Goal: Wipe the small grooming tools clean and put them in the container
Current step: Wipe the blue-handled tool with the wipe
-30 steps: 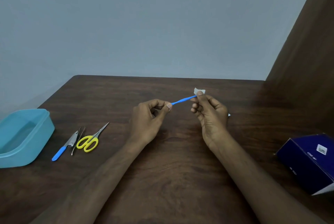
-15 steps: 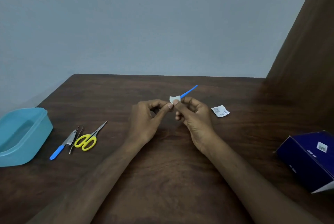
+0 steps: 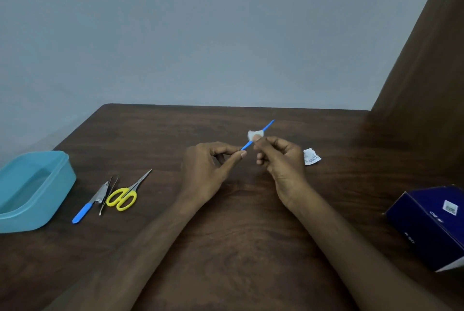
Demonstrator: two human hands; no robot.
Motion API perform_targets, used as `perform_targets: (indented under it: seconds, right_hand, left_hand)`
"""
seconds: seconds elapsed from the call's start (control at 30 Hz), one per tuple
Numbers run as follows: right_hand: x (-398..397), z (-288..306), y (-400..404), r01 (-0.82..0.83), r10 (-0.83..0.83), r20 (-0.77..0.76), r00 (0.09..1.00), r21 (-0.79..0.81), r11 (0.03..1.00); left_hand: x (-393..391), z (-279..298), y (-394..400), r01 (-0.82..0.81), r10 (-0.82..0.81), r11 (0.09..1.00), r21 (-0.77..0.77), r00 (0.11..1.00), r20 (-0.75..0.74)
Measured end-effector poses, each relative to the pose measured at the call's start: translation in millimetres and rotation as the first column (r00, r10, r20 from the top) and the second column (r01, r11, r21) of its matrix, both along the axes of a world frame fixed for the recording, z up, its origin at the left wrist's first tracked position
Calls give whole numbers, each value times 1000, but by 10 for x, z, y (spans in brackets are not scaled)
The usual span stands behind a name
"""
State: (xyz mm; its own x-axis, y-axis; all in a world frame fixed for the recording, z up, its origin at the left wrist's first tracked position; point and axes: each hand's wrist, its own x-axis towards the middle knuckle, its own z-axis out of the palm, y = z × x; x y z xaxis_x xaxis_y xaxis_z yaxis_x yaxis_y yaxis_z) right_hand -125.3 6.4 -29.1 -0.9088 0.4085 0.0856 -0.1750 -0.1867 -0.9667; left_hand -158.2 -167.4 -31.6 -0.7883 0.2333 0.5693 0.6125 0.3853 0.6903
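Observation:
My left hand (image 3: 211, 172) pinches the near end of a thin blue tool (image 3: 268, 125) above the middle of the table. Around the middle of that stick my right hand (image 3: 281, 160) pinches a small white wipe (image 3: 254, 134). The tool's far tip points up and to the right. At the left lie yellow-handled scissors (image 3: 123, 199), slim metal tweezers (image 3: 108, 195) and a blue-handled nail clipper (image 3: 86, 206). A light blue plastic container (image 3: 32, 190) stands open at the left edge.
A torn white wipe sachet (image 3: 310, 157) lies just right of my right hand. A dark blue cardboard box (image 3: 431, 222) sits at the right edge. The dark wooden table (image 3: 238, 248) meets a wall behind and a brown panel at the right.
My right hand slid the wipe from the tool's far tip down to my left fingers, then back out to about mid-length. The left hand held its end steady.

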Motion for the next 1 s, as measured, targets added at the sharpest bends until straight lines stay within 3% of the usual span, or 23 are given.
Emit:
perform_targets:
  seconds: [0.13, 0.33, 0.4, 0.67, 0.83, 1.0]
  right_hand:
    - [-37, -8, 94, 18, -18, 2, 1000, -84, 996]
    - [33, -7, -27, -159, 159, 24, 987, 30, 987]
    - [24, 29, 6, -107, 107, 15, 994, 26, 994]
    - [1, 167, 281, 93, -94, 8, 996, -257, 962]
    - [9, 150, 159, 41, -36, 22, 999, -340, 939]
    - [36, 146, 103, 33, -24, 33, 999, -316, 948]
  left_hand:
    - [-1, -6, -8, 10, -10, 1000, 1, 999, 36]
    - [-14, 9, 3, 68, -71, 997, 39, 993, 96]
    - [-16, 23, 8, 98, -106, 993, 70, 987, 124]
    - [-12, 44, 43, 173, -197, 975, 137, 964, 181]
    - [-51, 10, 32, 85, -104, 988, 129, 983, 151]
    - [-48, 3, 6, 8, -25, 991, 131, 991, 133]
